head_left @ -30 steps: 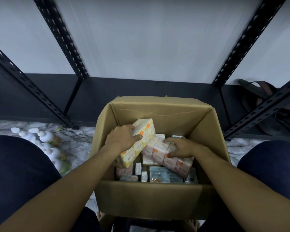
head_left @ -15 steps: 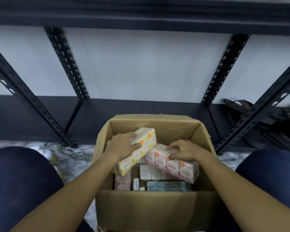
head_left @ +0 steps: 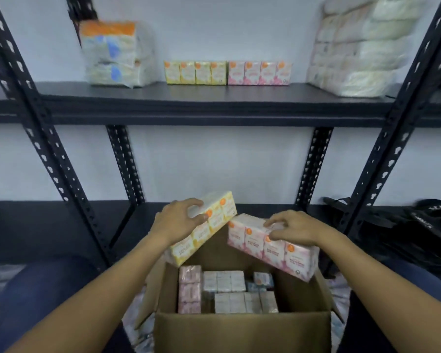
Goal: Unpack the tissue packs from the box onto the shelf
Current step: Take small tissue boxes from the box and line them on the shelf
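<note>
Tissue packs are in both hands, above the open brown cardboard box (head_left: 242,329) that sits at 6 o'clock in our view. We note our left hand (head_left: 178,220) gripping a yellow four-pack of tissues in clear wrap (head_left: 209,228), fingers curled over its top edge and thumb on its front face; the pack is tilted, its high end toward 1 o'clock and its low end toward 7 o'clock. Our right hand (head_left: 293,228) grips a pink four-pack of tissues in clear wrap (head_left: 273,247), fingers curled across the top, with the pack sloping down toward 4 o'clock. The two packs nearly meet at their upper corners; we cannot tell whether they touch. Inside the box we see more wrapped packs (head_left: 224,289), pink at 9 o'clock and pale ones at the centre, lying flat. The black metal shelf board (head_left: 214,103) runs across at 12 o'clock. On it stand a yellow row of four tissue packs (head_left: 195,72) and, just beside it on the 3 o'clock side, a pink row of four tissue packs (head_left: 259,73), both upright. A large clear-wrapped bundle with an orange top (head_left: 115,53) stands at 10 o'clock and a tall white wrapped bundle (head_left: 359,45) at 2 o'clock. A black bag (head_left: 415,225) lies on the lower shelf at 3 o'clock.
</note>
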A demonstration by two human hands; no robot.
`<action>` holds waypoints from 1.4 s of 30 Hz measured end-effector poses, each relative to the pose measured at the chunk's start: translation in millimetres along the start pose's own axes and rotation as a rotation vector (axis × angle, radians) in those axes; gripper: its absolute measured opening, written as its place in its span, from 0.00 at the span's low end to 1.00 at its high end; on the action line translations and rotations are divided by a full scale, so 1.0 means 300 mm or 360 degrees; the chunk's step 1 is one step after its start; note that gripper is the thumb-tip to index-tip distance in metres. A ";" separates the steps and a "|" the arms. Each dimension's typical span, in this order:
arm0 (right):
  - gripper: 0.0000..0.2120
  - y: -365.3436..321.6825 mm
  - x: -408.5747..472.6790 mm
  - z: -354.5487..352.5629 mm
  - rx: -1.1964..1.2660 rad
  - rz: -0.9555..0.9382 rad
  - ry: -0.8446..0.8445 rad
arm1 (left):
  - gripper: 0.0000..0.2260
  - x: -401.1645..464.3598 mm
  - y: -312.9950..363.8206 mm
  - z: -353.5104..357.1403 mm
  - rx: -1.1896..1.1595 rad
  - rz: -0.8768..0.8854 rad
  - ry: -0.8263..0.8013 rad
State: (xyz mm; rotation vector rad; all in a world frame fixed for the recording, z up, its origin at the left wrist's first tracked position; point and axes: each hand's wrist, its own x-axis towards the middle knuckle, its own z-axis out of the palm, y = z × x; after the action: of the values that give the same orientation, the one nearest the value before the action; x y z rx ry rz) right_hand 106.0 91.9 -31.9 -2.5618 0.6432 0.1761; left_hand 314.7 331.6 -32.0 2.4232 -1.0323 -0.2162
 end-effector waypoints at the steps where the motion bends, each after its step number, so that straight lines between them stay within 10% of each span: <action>1: 0.19 -0.021 -0.018 -0.040 -0.0009 -0.0013 0.0035 | 0.21 0.003 0.019 -0.039 -0.0010 0.0041 0.0049; 19: 0.13 -0.360 -0.315 -0.642 -0.0082 -0.0240 0.0753 | 0.21 -0.008 0.360 -0.714 0.0130 0.0468 0.0717; 42: 0.11 -0.404 0.027 -1.039 -0.0215 -0.0131 0.1054 | 0.20 0.566 0.431 -0.929 0.0730 0.0198 0.0593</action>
State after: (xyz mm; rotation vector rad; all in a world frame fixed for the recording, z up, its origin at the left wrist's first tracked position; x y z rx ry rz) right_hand 172.3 29.2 290.0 -2.7609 0.7693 -0.7060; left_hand 443.1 239.7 281.6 2.6325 -1.1422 0.5525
